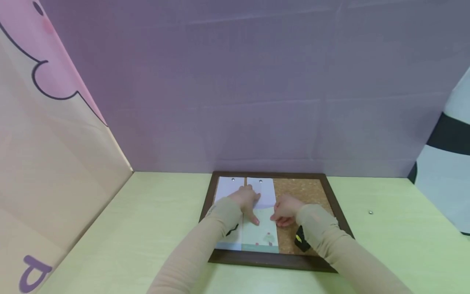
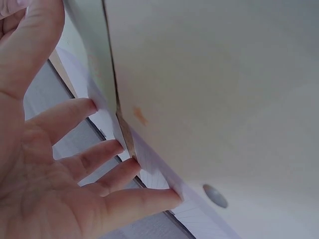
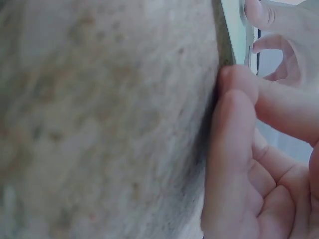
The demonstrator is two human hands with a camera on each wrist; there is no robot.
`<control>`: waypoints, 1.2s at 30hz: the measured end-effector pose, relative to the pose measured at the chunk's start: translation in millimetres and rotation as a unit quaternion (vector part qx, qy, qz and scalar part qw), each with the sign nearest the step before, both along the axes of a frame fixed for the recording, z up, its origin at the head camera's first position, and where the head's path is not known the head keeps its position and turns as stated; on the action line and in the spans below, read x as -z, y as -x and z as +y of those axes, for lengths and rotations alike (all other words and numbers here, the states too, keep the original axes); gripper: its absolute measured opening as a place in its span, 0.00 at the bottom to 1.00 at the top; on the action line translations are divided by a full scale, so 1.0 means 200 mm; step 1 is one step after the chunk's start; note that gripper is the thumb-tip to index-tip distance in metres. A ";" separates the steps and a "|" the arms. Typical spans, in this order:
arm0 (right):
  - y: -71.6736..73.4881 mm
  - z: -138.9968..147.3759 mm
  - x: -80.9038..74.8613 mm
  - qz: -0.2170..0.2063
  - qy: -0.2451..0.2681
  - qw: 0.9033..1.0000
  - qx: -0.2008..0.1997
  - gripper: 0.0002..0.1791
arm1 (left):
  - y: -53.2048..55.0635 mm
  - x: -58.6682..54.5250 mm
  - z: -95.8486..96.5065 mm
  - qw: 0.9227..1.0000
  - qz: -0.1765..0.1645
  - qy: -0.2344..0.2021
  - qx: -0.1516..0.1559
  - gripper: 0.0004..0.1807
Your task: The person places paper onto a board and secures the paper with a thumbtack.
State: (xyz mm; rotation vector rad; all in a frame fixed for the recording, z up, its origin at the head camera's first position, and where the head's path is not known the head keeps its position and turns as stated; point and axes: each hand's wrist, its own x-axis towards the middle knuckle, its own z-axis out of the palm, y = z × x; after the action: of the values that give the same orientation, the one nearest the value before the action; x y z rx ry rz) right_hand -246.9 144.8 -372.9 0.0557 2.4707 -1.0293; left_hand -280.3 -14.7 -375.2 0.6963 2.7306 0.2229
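Note:
Two tall printed paper sheets lie side by side on a framed cork board: the left sheet (image 1: 225,188) and the right sheet (image 1: 263,232). Each has a silver thumbtack (image 1: 260,181) near its top edge. My left hand (image 1: 247,200), fingers spread, rests over the seam between the sheets; in the left wrist view its fingertips touch the paper beside a narrow strip of bare cork. My right hand (image 1: 287,209) is at the right sheet's right edge. There, in the right wrist view, its thumb and index finger (image 3: 232,112) come together and appear to pinch the edge.
A dark brown wooden frame (image 1: 271,264) surrounds the cork (image 1: 297,187), which shows right of the sheets. A loose silver thumbtack (image 1: 371,212) lies on the pale table (image 1: 389,245), right of the board. A purple-grey backdrop (image 1: 264,122) stands behind, with printed panels at both sides.

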 end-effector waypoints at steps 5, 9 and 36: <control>0.00 0.00 -0.01 -0.004 -0.006 1.000 -0.007 0.18 | 0.00 0.00 0.00 1.000 0.003 0.003 0.004 0.52; 0.00 0.01 -0.01 -0.006 -0.011 1.000 -0.010 0.18 | 0.01 0.00 0.01 1.000 0.006 0.010 0.007 0.52; 0.00 0.01 -0.02 -0.015 -0.048 0.999 -0.018 0.12 | 0.02 0.00 0.00 0.999 0.001 0.019 0.030 0.51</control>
State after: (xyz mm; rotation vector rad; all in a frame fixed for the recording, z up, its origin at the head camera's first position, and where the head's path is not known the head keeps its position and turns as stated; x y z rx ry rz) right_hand -246.9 147.2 -368.8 0.0555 2.4840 -0.8871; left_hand -284.6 -15.6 -375.5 0.7673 2.7043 0.1564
